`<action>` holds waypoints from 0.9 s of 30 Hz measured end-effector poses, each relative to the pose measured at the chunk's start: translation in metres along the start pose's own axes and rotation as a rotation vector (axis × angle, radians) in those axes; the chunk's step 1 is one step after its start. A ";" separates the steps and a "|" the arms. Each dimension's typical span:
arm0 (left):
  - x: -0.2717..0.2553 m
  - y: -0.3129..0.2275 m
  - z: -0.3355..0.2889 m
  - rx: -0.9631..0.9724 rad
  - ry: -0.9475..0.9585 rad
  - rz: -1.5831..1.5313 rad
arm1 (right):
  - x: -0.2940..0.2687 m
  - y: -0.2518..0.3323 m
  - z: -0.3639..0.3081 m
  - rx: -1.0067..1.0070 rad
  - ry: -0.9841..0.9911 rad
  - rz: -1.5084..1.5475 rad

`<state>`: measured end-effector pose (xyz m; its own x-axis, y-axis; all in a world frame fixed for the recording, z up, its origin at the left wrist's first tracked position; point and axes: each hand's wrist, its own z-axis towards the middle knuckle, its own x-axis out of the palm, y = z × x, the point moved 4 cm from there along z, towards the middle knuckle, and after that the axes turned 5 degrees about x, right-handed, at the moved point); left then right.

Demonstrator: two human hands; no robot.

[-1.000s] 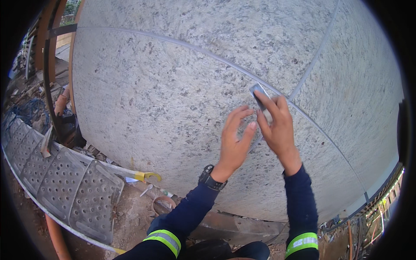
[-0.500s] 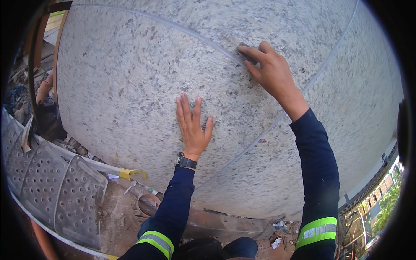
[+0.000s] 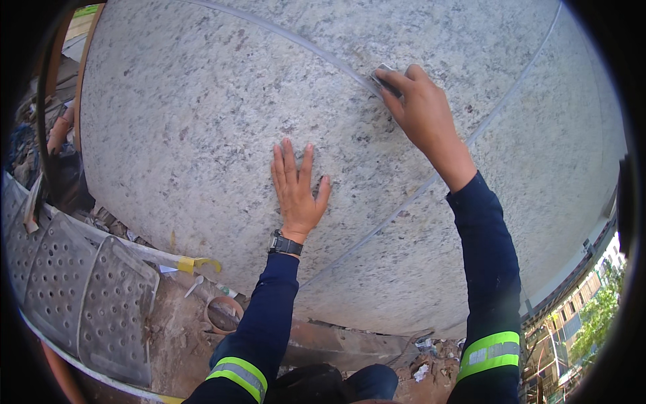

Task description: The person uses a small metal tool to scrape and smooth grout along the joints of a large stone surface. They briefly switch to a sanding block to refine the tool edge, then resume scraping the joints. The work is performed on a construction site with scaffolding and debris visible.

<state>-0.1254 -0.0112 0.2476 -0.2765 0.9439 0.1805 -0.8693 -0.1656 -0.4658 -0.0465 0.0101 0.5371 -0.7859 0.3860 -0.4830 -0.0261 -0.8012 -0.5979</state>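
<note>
A large speckled white-grey stone-look wall (image 3: 188,128) fills most of the view. My left hand (image 3: 298,198) lies flat against it, fingers stretched and thumb out, with nothing held. Up and to the right, my right hand (image 3: 431,121) pinches a small dark rectangular block with a pale edge (image 3: 385,78) between thumb and fingers. That block is against the wall beside a pale curved joint line (image 3: 306,44), near where the line passes under my hand. Part of the block is hidden by my fingers. A second pale joint line (image 3: 397,212) runs diagonally below my right hand.
At the lower left is a grey perforated metal platform (image 3: 114,306) with a yellow-ended bar (image 3: 192,264). Below the wall lie a round clay-coloured pipe (image 3: 224,314) and rubble (image 3: 420,372). A dark upright frame (image 3: 47,114) stands left. Scaffolding (image 3: 552,350) shows at lower right.
My right hand has turned slightly and the block's pale edge shows more, still beside the joint line. My left hand stays flat on the wall. The whole view has shifted slightly.
</note>
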 end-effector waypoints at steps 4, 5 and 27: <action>0.001 0.001 0.000 0.002 -0.027 0.007 | 0.008 0.006 -0.007 0.124 -0.043 0.037; 0.001 0.003 0.001 0.003 -0.030 0.013 | 0.014 0.009 -0.008 0.171 -0.065 0.057; -0.066 -0.130 0.072 -0.507 0.223 -0.991 | 0.003 0.090 -0.137 0.848 -0.179 1.579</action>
<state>-0.0235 -0.0728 0.3588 0.5642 0.6328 0.5304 -0.3846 0.7698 -0.5094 0.0335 0.0016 0.3941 -0.4285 -0.8967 -0.1110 0.5047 -0.3394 0.7938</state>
